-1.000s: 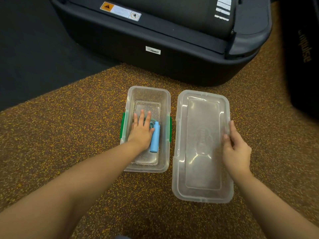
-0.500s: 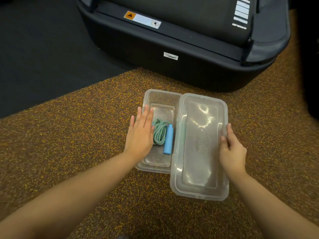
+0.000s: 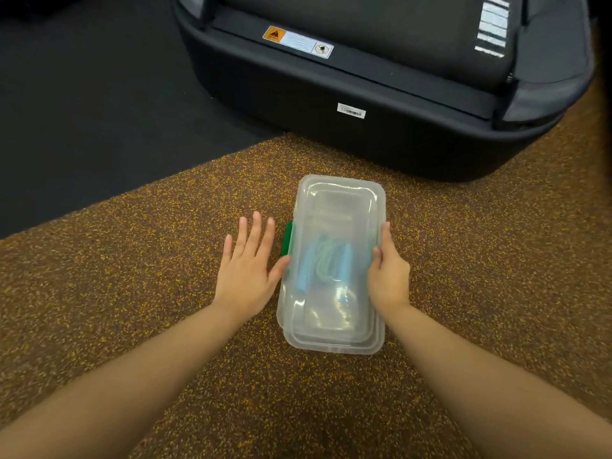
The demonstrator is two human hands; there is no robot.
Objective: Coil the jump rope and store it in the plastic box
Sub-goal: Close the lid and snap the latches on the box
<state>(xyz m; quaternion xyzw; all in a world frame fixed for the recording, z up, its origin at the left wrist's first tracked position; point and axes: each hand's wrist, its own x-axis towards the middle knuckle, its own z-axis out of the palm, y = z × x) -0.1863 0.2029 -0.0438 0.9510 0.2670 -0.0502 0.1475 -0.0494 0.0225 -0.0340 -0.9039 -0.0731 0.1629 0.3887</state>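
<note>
The clear plastic box (image 3: pixel 331 342) stands on the speckled brown floor with its clear lid (image 3: pixel 341 200) lying on top. Through the lid I see the coiled green jump rope (image 3: pixel 326 263) with its light blue handles inside. A green latch (image 3: pixel 287 239) shows on the box's left side. My right hand (image 3: pixel 387 273) grips the lid's right edge, thumb on top. My left hand (image 3: pixel 248 270) is just left of the box, fingers spread, thumb touching the left rim near the latch, holding nothing.
A large black machine base (image 3: pixel 364 104) with a warning sticker stands close behind the box. Dark flooring (image 3: pixel 82 111) lies at the far left. Speckled brown floor (image 3: pixel 132 276) stretches around the box on all sides.
My right hand slid the lid left until it covers the box. My left hand came out of the box and now sits beside its left side.
</note>
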